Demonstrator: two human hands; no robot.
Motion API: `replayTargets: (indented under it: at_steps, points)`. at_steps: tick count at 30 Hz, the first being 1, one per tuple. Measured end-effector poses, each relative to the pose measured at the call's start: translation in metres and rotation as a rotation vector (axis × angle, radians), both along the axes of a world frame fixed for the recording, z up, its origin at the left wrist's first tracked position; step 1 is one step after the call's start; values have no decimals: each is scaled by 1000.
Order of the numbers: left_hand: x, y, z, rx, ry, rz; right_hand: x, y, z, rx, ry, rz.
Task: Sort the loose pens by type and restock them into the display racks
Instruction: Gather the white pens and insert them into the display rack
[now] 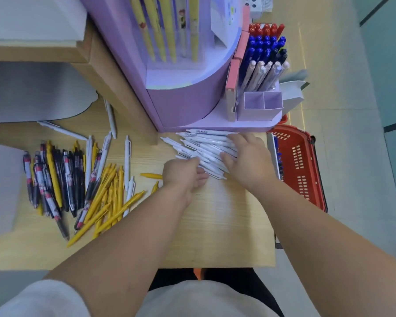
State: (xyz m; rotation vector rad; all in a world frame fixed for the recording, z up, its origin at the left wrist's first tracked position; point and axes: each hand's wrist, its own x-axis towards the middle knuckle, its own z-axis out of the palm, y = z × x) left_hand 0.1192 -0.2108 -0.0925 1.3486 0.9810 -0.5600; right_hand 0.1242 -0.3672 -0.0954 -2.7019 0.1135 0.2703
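Stock on the table (215, 225), all placed from the purple display rack (188, 99):

- White pens (204, 145): one heap directly in front of the rack's base, lying roughly parallel; we judge they are being squared into a bundle for restocking.
- Left hand (183, 175): at the heap's near left edge, fingers curled round the pen ends, gathering them.
- Right hand (245, 161): spread flat on the heap's right side, pressing so the pens do not roll.
- Yellow pens (110, 197) and dark patterned pens (53, 179): well left of the rack, in loose groups with a few stray white ones among them, not yet restocked.
- Red basket (300, 165): right of the rack, off the table's edge.
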Motion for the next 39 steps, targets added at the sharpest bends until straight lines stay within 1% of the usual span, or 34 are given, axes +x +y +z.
replayTargets:
  at_steps: [3, 6, 9, 12, 14, 17, 20, 22, 24, 26, 28, 30, 31, 32, 35, 37, 39]
  points:
    - [-3, 8, 0, 103, -68, -86, -2, 4, 4, 44, -68, -11]
    - [-11, 28, 0, 212, -136, -198, -3, 17, 12, 65, -155, 23]
    - [-19, 63, 0, 334, -231, -245, -2, 39, 17, 153, -128, 37]
    - [-26, 100, 8, 518, -334, -306, -3, 63, 17, 218, -133, 7]
    - [-28, 134, 15, 632, -358, -302, -4, 86, 18, 238, -128, 20]
    - [-21, 183, 18, 788, -387, -305, -2, 129, 20, 262, -1, 132]
    - [-5, 218, 15, 909, -403, -450, 6, 174, 19, 251, 141, 210]
    - [6, 230, 12, 957, -417, -573, 14, 198, 18, 156, 218, 228]
    - [16, 233, 9, 973, -409, -686, 23, 215, 11, 51, 292, 228]
    - [24, 229, 7, 969, -373, -750, 31, 228, 4, -41, 332, 207]
    - [31, 226, 6, 988, -333, -795, 37, 236, -1, -76, 346, 142]
    - [36, 225, 2, 1020, -298, -868, 40, 240, -2, -63, 358, 83]
    - [37, 226, 0, 1040, -288, -911, 42, 240, -1, -22, 363, 53]
    - [38, 227, -2, 1058, -282, -952, 42, 240, 2, 59, 358, 9]
    - [40, 227, -5, 1095, -292, -1016, 37, 232, 10, 376, 262, -137]
    - [41, 226, -8, 1101, -309, -1011, 29, 226, 18, 492, 237, -131]
    - [40, 225, -8, 1084, -329, -988, 22, 217, 22, 535, 240, -98]
